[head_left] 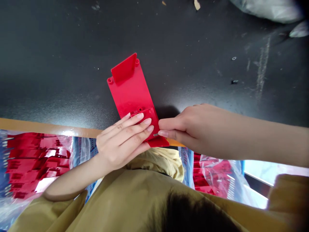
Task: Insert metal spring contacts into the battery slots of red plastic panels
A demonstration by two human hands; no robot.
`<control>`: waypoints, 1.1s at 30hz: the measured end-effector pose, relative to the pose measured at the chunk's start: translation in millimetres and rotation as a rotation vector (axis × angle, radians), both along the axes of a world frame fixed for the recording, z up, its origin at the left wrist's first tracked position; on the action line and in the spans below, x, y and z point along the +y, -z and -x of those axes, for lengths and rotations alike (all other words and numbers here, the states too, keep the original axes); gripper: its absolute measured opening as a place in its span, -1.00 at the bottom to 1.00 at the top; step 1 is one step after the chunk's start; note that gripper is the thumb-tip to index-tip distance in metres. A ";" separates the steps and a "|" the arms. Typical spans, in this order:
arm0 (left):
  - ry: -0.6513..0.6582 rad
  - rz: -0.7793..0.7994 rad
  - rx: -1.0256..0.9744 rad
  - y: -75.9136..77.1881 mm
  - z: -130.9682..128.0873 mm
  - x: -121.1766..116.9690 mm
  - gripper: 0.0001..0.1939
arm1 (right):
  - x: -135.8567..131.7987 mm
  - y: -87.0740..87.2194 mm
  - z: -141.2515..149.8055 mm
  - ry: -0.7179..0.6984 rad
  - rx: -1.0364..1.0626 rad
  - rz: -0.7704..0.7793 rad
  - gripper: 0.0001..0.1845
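A red plastic part (131, 91) lies at the near edge of the black table, slanted, with an upright flap at its far end and small screw bosses at its corners. A smaller red plate (150, 117) sits over its near end. My left hand (123, 138) holds the part down there, its long fingers laid across the smaller plate and its thumb along the near end. My right hand (185, 127) is closed in a pinch at the part's right side. A thin metal piece (155, 134) shows at its fingertips, touching or just above the red plastic; its rest is hidden.
A small ring (233, 58) and a small dark metal piece (234, 82) lie on the table (72, 64) to the right. A clear plastic bag (270, 9) is at the far right. Below the edge, blue crates hold bagged red parts (38, 161) on both sides.
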State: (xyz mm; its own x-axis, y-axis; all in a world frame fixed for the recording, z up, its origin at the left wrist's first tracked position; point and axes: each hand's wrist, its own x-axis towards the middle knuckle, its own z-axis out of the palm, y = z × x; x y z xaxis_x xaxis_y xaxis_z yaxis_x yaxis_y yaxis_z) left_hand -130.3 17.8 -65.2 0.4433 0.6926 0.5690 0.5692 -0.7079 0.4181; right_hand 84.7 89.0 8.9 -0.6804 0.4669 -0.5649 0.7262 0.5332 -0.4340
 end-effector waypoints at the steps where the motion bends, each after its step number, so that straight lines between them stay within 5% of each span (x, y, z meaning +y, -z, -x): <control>1: 0.002 0.001 -0.001 0.8 0.1 -0.3 -0.71 | 0.8 -0.6 1.2 0.000 -0.001 0.007 -0.68; 8: 0.002 0.002 -0.036 5.0 -0.6 -2.0 -0.67 | 5.2 -1.9 7.3 0.081 -0.025 0.128 -0.67; 13: -0.024 -0.037 -0.037 7.0 -2.0 -3.1 -0.65 | 17.2 -5.8 0.3 0.207 0.158 0.573 -0.61; 15: -0.032 -0.043 -0.044 7.9 -2.9 -3.8 -0.64 | 22.9 -6.5 -11.6 0.324 0.287 0.630 -0.60; 17: -0.047 -0.046 -0.065 7.9 -4.4 -4.5 -0.66 | 27.1 -2.3 -29.9 0.514 0.376 0.478 -0.60; 19: -0.069 -0.060 -0.076 6.7 -6.3 -5.1 -0.69 | 29.2 8.0 -52.7 0.648 0.382 0.144 -0.63; 22: -0.108 -0.072 -0.066 3.7 -8.5 -6.0 -0.79 | 29.3 28.8 -87.5 0.625 0.319 -0.421 -0.74; 24: -0.111 -0.062 -0.070 1.7 -9.4 -6.4 -0.85 | 28.3 40.2 -106.7 0.621 0.278 -0.618 -0.71; 28: -0.060 -0.094 -0.090 -3.6 -11.9 -3.9 -0.85 | 25.5 47.9 -129.1 0.575 0.151 -0.817 -0.59; 33: -0.152 -0.176 -0.309 -19.8 -17.7 6.3 -0.92 | 23.3 37.3 -133.1 0.422 0.086 -0.838 -0.50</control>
State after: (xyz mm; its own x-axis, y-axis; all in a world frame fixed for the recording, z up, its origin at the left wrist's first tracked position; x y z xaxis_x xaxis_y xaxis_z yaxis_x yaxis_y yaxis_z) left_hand -112.6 24.0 -45.4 0.1326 0.6167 0.7760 0.5393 -0.7017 0.4656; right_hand 217.8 112.3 -28.4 -0.3862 0.9158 0.1106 0.9138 0.3962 -0.0894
